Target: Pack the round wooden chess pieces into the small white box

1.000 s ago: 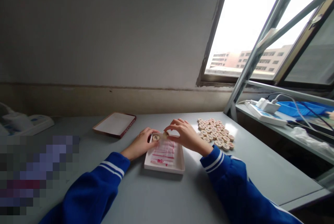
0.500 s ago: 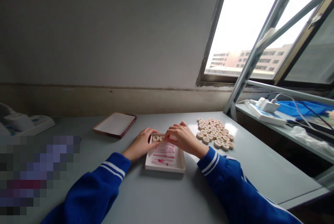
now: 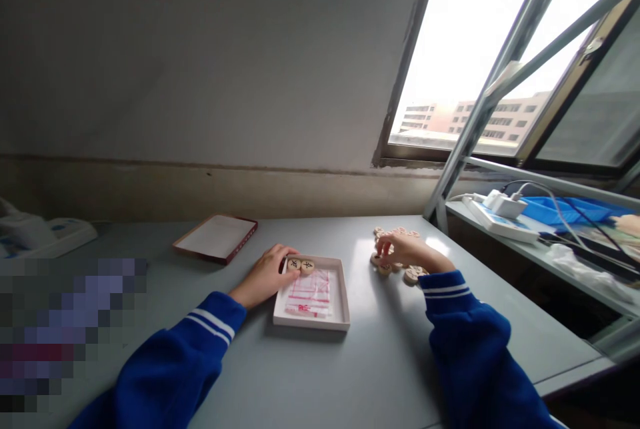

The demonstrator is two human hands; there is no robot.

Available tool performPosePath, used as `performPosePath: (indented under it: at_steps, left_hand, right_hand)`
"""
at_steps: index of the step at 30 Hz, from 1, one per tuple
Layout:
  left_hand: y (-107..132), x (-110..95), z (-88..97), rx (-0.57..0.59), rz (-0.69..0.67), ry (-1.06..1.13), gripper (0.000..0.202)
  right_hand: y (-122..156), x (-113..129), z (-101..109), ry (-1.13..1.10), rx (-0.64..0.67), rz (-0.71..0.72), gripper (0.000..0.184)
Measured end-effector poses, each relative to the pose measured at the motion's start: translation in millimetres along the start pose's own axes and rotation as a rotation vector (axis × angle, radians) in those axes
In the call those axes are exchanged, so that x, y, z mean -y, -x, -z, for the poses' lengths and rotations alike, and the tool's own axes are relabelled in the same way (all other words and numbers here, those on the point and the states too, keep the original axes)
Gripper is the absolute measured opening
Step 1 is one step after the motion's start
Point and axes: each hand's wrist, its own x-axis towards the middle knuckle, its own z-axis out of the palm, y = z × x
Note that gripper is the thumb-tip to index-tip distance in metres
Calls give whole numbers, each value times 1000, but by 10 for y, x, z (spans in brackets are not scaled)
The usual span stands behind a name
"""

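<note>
A shallow white box lies on the desk with a folded plastic sheet, printed in red, inside. Two round wooden Chinese chess pieces sit side by side in its far left corner. My left hand is closed around the box's left wall, its thumb inside by the nearer piece. Over to the right, my right hand is among a group of loose Chinese chess pieces, fingers bent down and closed on one at the group's left side. The hand covers much of the group.
The dark red box lid lies upturned at the back left. A metal frame post stands at the desk's back right corner. Beyond it, a shelf holds a power strip with plugs, a blue tray and cables.
My right hand has left the white box and moved right to the loose pieces. The two pieces in the box's corner now show fully. My left hand stays on the box.
</note>
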Motion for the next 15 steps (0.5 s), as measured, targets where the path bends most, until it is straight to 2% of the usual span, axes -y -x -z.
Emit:
performPosePath:
  at_steps: [3,9,12,15]
  left_hand:
    - [-1,2,6,12,3,-10,30]
    - [10,-20,17,20,11,-10,30]
    - [14,-29,19,16,5,-14,30]
    - [18,-43,24,17,8,-20,30]
  right_hand:
    - [-24,60,-14,-51,104,7,16]
    - [-41,93,-44,-31,95,16,16]
    - [-51,148,-54,-67,33,78,16]
    - [-60,295,-55,-226,-34,224,19]
